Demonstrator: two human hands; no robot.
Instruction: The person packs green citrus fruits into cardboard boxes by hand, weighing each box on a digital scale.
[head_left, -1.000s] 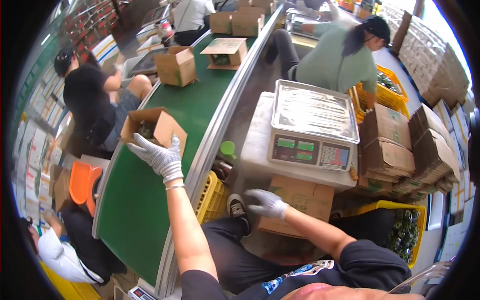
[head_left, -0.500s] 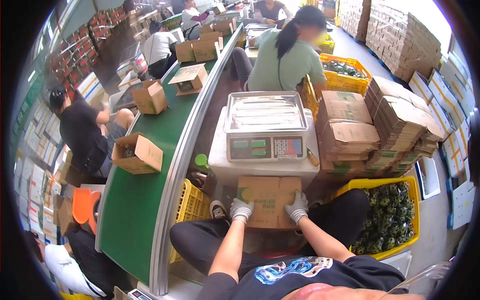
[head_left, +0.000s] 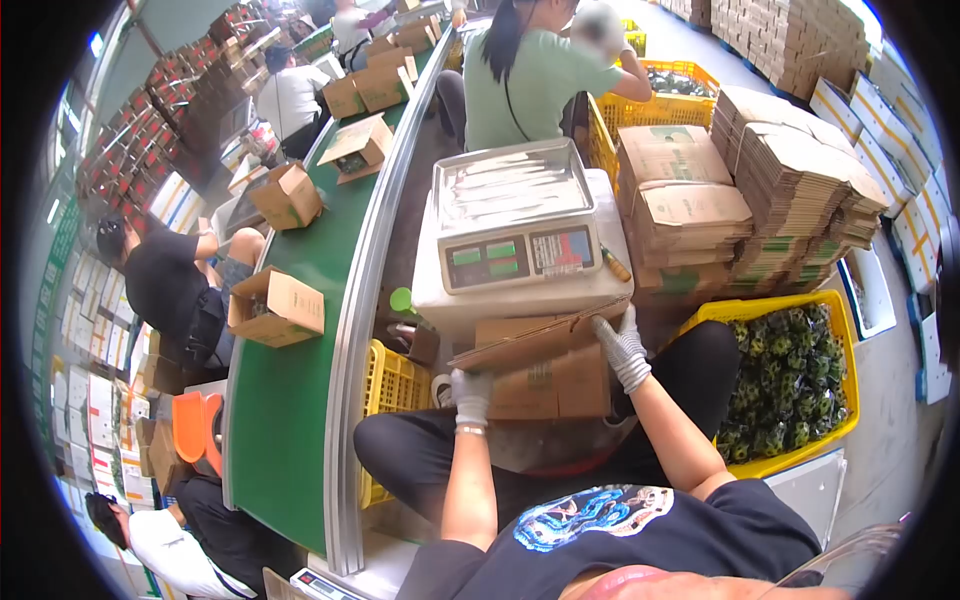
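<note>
Both of my gloved hands grip a flattened cardboard carton (head_left: 535,340), seen nearly edge-on and tilted with its right end higher. At its lower left end, my left hand (head_left: 470,396) is closed on the edge. My right hand (head_left: 624,350) holds the right end, fingers pointing up. Below and behind lies another brown carton (head_left: 555,388) between my legs, partly covered by the raised one. Just beyond my hands, a digital scale (head_left: 515,225) with a metal pan rests on a white foam box (head_left: 470,310). A knife-like tool with a yellowish handle (head_left: 616,264) lies beside the scale.
On the left runs a green conveyor (head_left: 285,430) carrying open cartons (head_left: 277,306). To my right stands a yellow crate (head_left: 845,395) of bagged dark-green produce (head_left: 780,385). Stacks of flattened cartons (head_left: 800,180) rise behind it. A co-worker in green (head_left: 530,95) sits ahead.
The flattened carton has been lifted and tilted off the other carton, its right end raised. My right hand has moved up and right, my left slightly up. The whole view has turned a little.
</note>
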